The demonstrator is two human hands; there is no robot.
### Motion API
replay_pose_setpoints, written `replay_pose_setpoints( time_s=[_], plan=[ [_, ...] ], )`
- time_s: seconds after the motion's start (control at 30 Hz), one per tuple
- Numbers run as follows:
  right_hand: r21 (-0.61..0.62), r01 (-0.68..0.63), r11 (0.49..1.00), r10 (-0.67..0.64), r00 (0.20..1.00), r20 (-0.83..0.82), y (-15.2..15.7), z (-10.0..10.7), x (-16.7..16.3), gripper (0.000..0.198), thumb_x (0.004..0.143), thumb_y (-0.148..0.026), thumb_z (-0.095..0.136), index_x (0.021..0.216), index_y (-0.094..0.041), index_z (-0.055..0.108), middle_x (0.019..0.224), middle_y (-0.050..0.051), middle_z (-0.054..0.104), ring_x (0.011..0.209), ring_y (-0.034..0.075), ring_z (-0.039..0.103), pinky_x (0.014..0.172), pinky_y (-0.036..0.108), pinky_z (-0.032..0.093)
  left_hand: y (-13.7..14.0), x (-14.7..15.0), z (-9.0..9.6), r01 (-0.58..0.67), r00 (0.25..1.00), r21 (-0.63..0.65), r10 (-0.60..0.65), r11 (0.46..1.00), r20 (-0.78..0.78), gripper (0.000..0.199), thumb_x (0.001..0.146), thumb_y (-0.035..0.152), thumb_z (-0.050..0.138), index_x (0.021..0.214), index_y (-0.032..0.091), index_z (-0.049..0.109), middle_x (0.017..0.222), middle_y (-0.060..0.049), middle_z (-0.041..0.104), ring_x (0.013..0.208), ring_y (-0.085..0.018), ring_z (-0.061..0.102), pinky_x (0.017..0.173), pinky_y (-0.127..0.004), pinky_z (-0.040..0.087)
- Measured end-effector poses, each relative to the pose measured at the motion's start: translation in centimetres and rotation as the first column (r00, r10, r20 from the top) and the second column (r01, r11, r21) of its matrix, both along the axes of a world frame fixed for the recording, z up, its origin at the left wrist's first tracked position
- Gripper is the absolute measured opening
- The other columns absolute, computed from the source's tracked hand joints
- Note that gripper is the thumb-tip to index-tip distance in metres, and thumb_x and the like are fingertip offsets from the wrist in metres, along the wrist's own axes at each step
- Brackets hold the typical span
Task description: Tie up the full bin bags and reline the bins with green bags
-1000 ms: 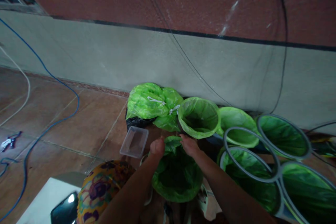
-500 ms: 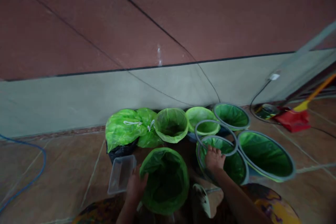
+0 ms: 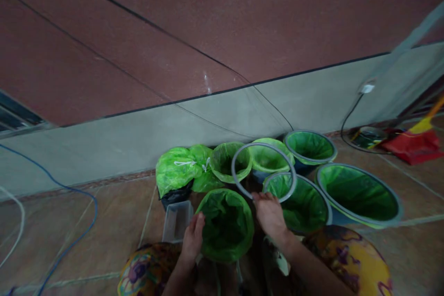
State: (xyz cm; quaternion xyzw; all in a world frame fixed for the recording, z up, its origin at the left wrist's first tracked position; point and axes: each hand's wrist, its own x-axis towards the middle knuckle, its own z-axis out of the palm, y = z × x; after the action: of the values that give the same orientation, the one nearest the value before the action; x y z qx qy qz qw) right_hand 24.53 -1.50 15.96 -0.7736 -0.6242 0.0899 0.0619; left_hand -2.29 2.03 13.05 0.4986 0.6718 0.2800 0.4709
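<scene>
In front of me stands a round bin (image 3: 227, 253) with a green plastic bag (image 3: 226, 222) folded over its rim. My left hand (image 3: 193, 237) is closed at the bag's left edge on that rim; part of its grip is hidden. My right hand (image 3: 269, 215) pinches the near side of a grey ring (image 3: 235, 169). The ring is raised and tilted above the neighbouring bins, apart from the bin before me. Just right of my right hand is another green-lined bin (image 3: 303, 201) with a grey rim.
More green-lined bins (image 3: 359, 194) stand to the right and along the wall (image 3: 208, 122). Tied green bags (image 3: 176, 171) and a clear plastic box (image 3: 177, 222) are on the left. A blue hose (image 3: 93, 222) crosses the floor. A red dustpan (image 3: 414, 144) lies far right.
My right hand has brought the grey ring leftward, off the right-hand bin and closer to the bin before me. My left hand stays at that bin's left rim. The view has shifted.
</scene>
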Motion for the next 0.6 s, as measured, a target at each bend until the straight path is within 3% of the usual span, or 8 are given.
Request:
replay_pose_setpoints(
  time_s=[0.1, 0.17, 0.23, 0.3, 0.37, 0.43, 0.5, 0.6],
  plan=[
    [0.039, -0.309, 0.950, 0.311, 0.940, -0.138, -4.2, -0.3, -7.3, 0.028, 0.088, -0.011, 0.047, 0.104, -0.024, 0.066, 0.097, 0.007, 0.067, 0.097, 0.025, 0.056, 0.087, 0.040, 0.040, -0.1, 0.2, 1.6, -0.128, 0.948, -0.158, 0.167, 0.979, 0.270, 0.061, 0.086, 0.065, 0.034, 0.122, 0.020, 0.055, 0.118, -0.013, 0.067, 0.094, -0.020, 0.069, 0.076, -0.031, 0.056],
    [0.051, -0.435, 0.899, 0.436, 0.878, -0.200, -6.7, -0.9, -10.7, 0.020, 0.086, -0.016, 0.054, 0.100, -0.024, 0.066, 0.094, 0.005, 0.067, 0.096, 0.024, 0.056, 0.088, 0.040, 0.041, -0.5, -0.5, 2.4, -0.229, 0.904, -0.121, 0.257, 0.966, 0.341, 0.059, 0.081, 0.067, 0.046, 0.114, 0.020, 0.058, 0.101, -0.008, 0.072, 0.074, -0.015, 0.068, 0.063, -0.026, 0.054],
    [0.068, -0.506, 0.860, 0.504, 0.821, -0.267, -8.3, -1.1, -12.2, 0.015, 0.084, -0.020, 0.059, 0.097, -0.024, 0.066, 0.091, 0.004, 0.067, 0.094, 0.023, 0.057, 0.087, 0.038, 0.042, -1.1, -1.4, 2.9, -0.329, 0.873, -0.064, 0.330, 0.942, 0.360, 0.053, 0.071, 0.064, 0.061, 0.099, 0.018, 0.063, 0.071, 0.000, 0.066, 0.051, -0.009, 0.057, 0.049, -0.021, 0.046],
    [0.154, -0.497, 0.854, 0.518, 0.783, -0.344, -8.8, -1.0, -11.7, 0.020, 0.084, -0.025, 0.060, 0.104, -0.026, 0.065, 0.098, 0.003, 0.066, 0.098, 0.022, 0.057, 0.089, 0.037, 0.043, -2.0, -2.1, 3.0, -0.379, 0.846, -0.063, 0.374, 0.923, 0.380, 0.049, 0.064, 0.060, 0.069, 0.087, 0.017, 0.064, 0.055, 0.007, 0.052, 0.041, -0.005, 0.043, 0.040, -0.018, 0.036],
    [0.271, -0.353, 0.895, 0.437, 0.812, -0.387, -8.2, -1.0, -9.7, 0.029, 0.088, -0.029, 0.055, 0.116, -0.028, 0.060, 0.115, 0.004, 0.064, 0.107, 0.022, 0.055, 0.095, 0.037, 0.041, -2.8, -2.3, 2.7, -0.388, 0.819, -0.106, 0.395, 0.915, 0.416, 0.047, 0.062, 0.059, 0.070, 0.082, 0.017, 0.064, 0.052, 0.009, 0.045, 0.039, -0.004, 0.039, 0.039, -0.017, 0.032],
    [0.313, -0.101, 0.944, 0.220, 0.901, -0.373, -6.9, -1.5, -7.1, 0.034, 0.093, -0.029, 0.045, 0.125, -0.022, 0.056, 0.126, 0.009, 0.059, 0.115, 0.023, 0.052, 0.101, 0.039, 0.039, -3.3, -2.0, 2.0, -0.388, 0.795, -0.146, 0.411, 0.910, 0.445, 0.047, 0.062, 0.058, 0.071, 0.082, 0.016, 0.063, 0.053, 0.009, 0.045, 0.040, -0.004, 0.039, 0.040, -0.017, 0.032],
    [0.239, 0.113, 0.964, -0.030, 0.945, -0.327, -5.3, -2.6, -4.7, 0.040, 0.094, -0.033, 0.042, 0.127, -0.014, 0.054, 0.126, 0.016, 0.059, 0.117, 0.026, 0.053, 0.101, 0.040, 0.039, -3.4, -1.4, 1.1, -0.394, 0.774, -0.165, 0.424, 0.904, 0.470, 0.047, 0.062, 0.058, 0.071, 0.083, 0.016, 0.062, 0.054, 0.009, 0.046, 0.041, -0.003, 0.040, 0.042, -0.017, 0.033],
    [0.000, 0.203, 0.979, -0.194, 0.938, -0.287, -3.1, -5.0, -2.1, 0.040, 0.095, -0.032, 0.038, 0.122, -0.009, 0.058, 0.111, 0.017, 0.068, 0.105, 0.025, 0.062, 0.091, 0.034, 0.045, -2.8, 0.0, -0.4, -0.382, 0.776, -0.158, 0.409, 0.911, 0.480, 0.046, 0.066, 0.058, 0.067, 0.084, 0.016, 0.060, 0.056, 0.008, 0.047, 0.041, -0.003, 0.038, 0.042, -0.018, 0.031]
  ],
)
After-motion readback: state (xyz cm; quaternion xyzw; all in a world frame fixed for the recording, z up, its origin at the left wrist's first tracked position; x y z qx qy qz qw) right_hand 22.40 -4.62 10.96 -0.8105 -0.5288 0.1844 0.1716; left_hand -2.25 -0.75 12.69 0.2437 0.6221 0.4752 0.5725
